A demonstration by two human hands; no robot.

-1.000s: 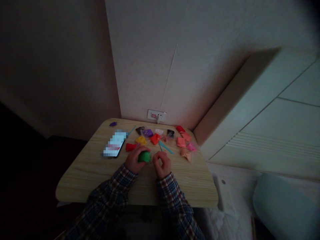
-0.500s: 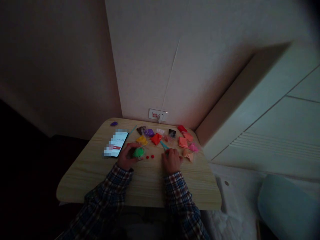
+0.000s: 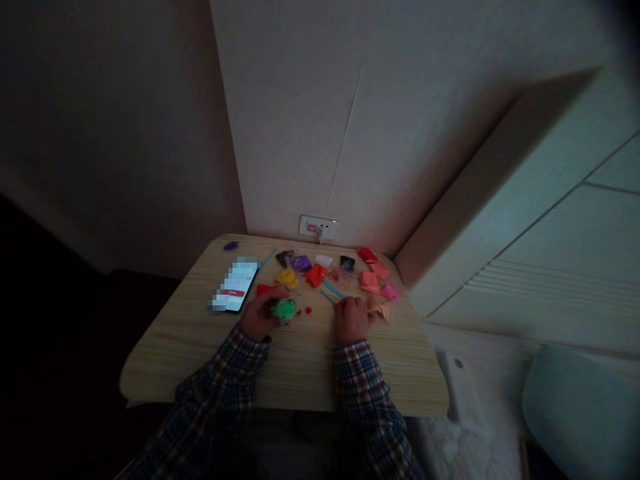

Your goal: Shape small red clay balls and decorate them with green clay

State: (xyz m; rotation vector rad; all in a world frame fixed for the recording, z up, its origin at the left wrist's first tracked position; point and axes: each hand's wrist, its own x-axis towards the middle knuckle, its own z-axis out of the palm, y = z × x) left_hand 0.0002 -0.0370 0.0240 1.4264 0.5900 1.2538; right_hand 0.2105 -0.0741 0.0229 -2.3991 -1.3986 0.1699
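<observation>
My left hand (image 3: 257,318) is closed round a bright green lump of what looks like modelling clay (image 3: 285,309), in a clear wrapper. Two small red balls (image 3: 309,310) lie on the table just right of it. My right hand (image 3: 353,321) rests low on the table with fingers curled, and a thin light-blue stick (image 3: 328,296) runs in under its fingertips. A second, wider light-blue stick (image 3: 333,289) lies just beyond. A red packet (image 3: 267,289) is partly hidden behind my left hand.
Along the table's (image 3: 295,373) back lie several coloured packets, among them yellow (image 3: 287,279), orange-red (image 3: 316,275), purple (image 3: 301,263) and black (image 3: 347,263). Pink and peach ones (image 3: 370,281) lie right. A lit phone (image 3: 237,285) is at left. A wall socket (image 3: 319,227) holds a plug.
My right hand has shifted slightly right, and the thin stick at its fingertips now shows apart from the wider one. The green lump has tilted in my left hand, nearer the red balls.
</observation>
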